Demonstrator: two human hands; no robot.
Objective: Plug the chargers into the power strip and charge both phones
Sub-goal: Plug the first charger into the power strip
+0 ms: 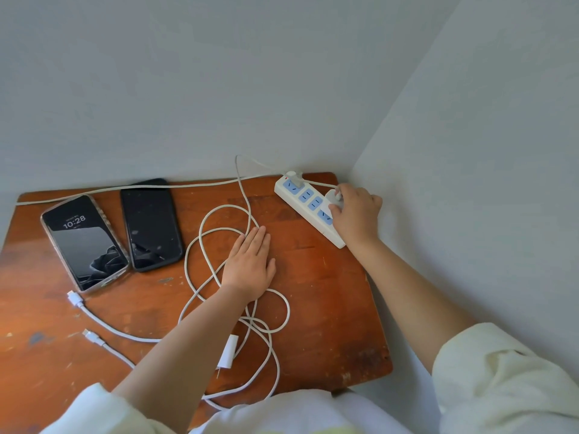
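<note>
A white power strip (305, 202) with blue sockets lies at the table's back right corner. My right hand (354, 211) grips a white charger (332, 196) held against the strip's right edge. A second white charger (229, 350) lies loose near the front, its prongs toward me. My left hand (250, 261) rests flat, fingers together, on the looped white cables (213, 245). Two phones lie face up at the left: one in a clear case (84, 242) showing 10:28, and a black one (152, 223) with a dark screen. Two cable ends (75, 298) (94, 338) lie free below the phones.
The wooden table (329, 308) sits in a corner between two grey walls. The strip's own white cord (125, 187) runs along the back edge to the left. A white plug (294, 178) occupies the strip's farthest socket. My light sleeves show at the bottom.
</note>
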